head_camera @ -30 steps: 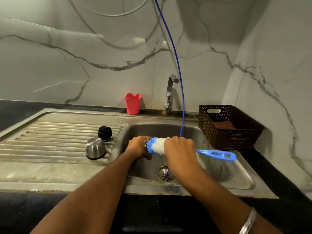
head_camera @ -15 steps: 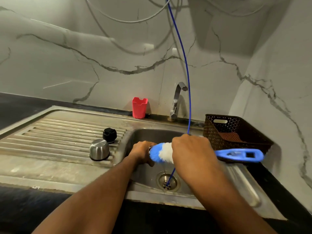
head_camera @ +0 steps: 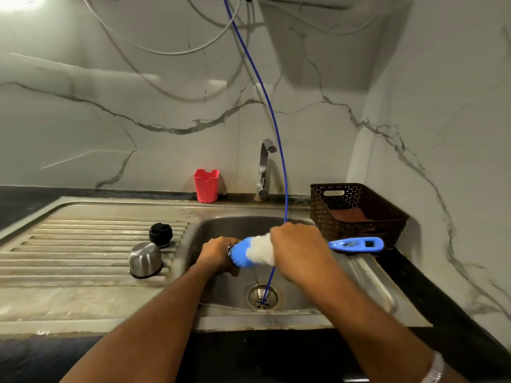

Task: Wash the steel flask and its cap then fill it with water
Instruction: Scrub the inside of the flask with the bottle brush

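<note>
On the drainboard [head_camera: 83, 244] left of the sink basin [head_camera: 298, 294] the steel cup [head_camera: 145, 259] stands just before the stopper [head_camera: 161, 233]. Behind the basin stands the tap [head_camera: 264, 167], the holder [head_camera: 206, 185] to its left. The basket [head_camera: 356, 211] sits on the counter [head_camera: 442, 313] right of the basin.

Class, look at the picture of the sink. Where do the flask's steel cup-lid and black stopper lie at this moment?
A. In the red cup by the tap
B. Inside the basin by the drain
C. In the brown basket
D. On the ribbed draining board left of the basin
D: the steel cup-lid and black stopper both sit on the ribbed draining board, left of the basin.
</note>
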